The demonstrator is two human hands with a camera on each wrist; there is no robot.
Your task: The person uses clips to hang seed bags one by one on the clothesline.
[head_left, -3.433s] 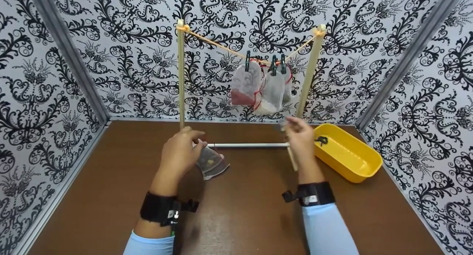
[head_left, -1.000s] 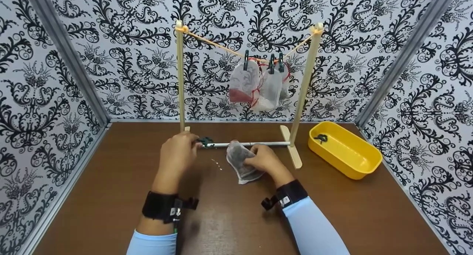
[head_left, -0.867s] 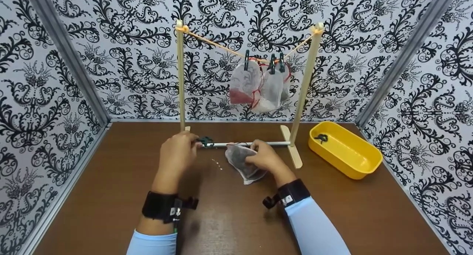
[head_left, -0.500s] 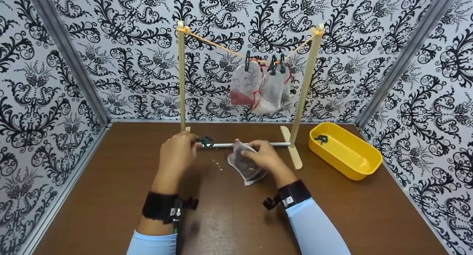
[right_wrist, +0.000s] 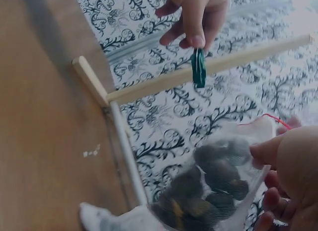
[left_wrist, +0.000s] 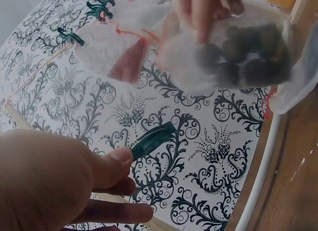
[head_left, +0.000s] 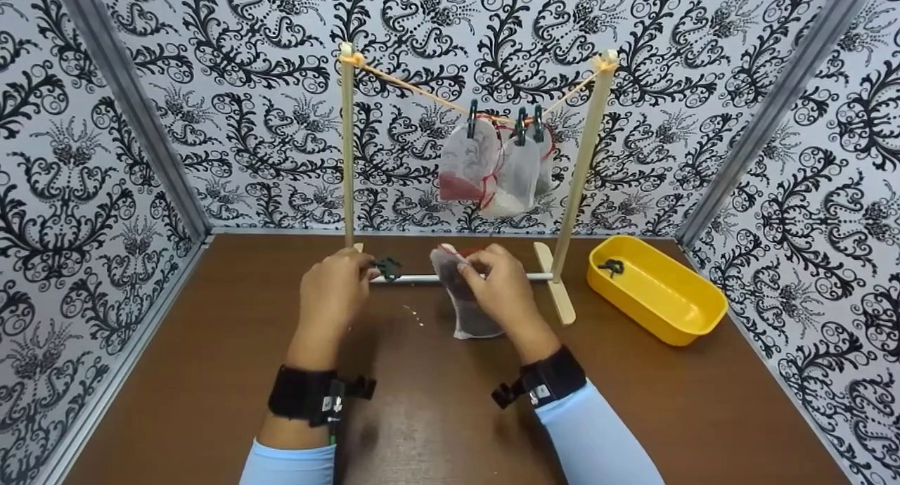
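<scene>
My left hand (head_left: 334, 288) pinches a dark green clothespin (head_left: 388, 268) between thumb and fingertips, over the left end of the stand's white bar. In the left wrist view the clothespin (left_wrist: 154, 140) points away from the thumb. My right hand (head_left: 500, 280) pinches the upper part of a white mesh bag (head_left: 451, 288), to the right of the clothespin. Dark stones (right_wrist: 218, 174) show through the mesh, and a red drawstring (right_wrist: 276, 119) runs from its top. Another pale bag (left_wrist: 300, 77) with red string overlaps the bar in the left wrist view.
A wooden stand (head_left: 580, 162) carries a sagging orange cord (head_left: 415, 89). Several mesh bags, including one with red contents (head_left: 460, 183), hang from it by green clothespins. At right stands a yellow tub (head_left: 661, 295) holding a green clothespin (head_left: 612, 266). Small pale bits (head_left: 415, 316) lie on the table.
The bag beside my left hand earlier is now in the right hand's area, and the left hand holds a clothespin. Lately the right hand has moved up toward the bag's top and raised it.
</scene>
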